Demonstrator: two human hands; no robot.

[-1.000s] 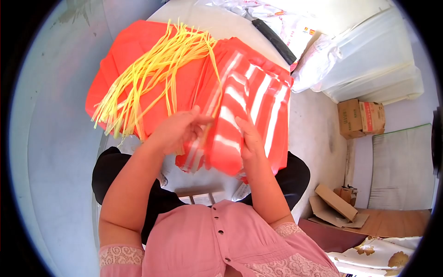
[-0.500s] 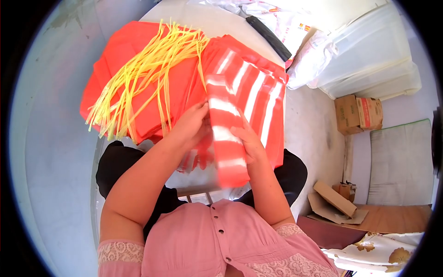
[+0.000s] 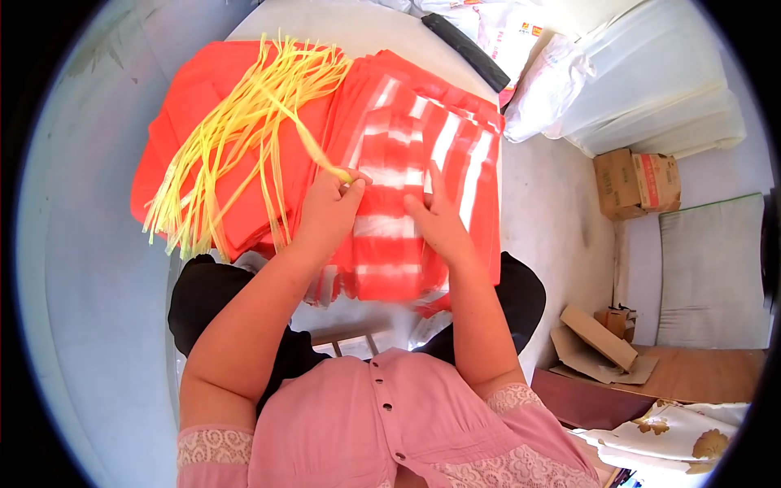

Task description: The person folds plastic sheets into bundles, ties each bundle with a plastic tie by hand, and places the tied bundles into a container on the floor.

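Note:
A folded red piece with white bands (image 3: pixel 389 236) lies flat on a stack of similar striped red material (image 3: pixel 480 154); whether it is cloth or plastic film I cannot tell. My left hand (image 3: pixel 329 207) rests at its left side and pinches the end of a yellow strip. That strip runs back to a loose bundle of yellow strips (image 3: pixel 244 122). The bundle is spread over plain red folded material (image 3: pixel 175 138) on the left. My right hand (image 3: pixel 442 228) lies on the folded piece's right side, fingers stretched out, holding nothing.
The stacks sit on a pale table (image 3: pixel 342 28) above my knees. A black bar-like object (image 3: pixel 465 53) and white printed bags (image 3: pixel 549 85) are at the far right. Beyond the table's right edge are a cardboard box (image 3: pixel 634 183) and flattened cardboard (image 3: pixel 598 342) in the room.
The banded piece, held tilted in both hands before, now lies flat on the stack. My left hand has let it go and taken a yellow strip. My right hand has flattened out.

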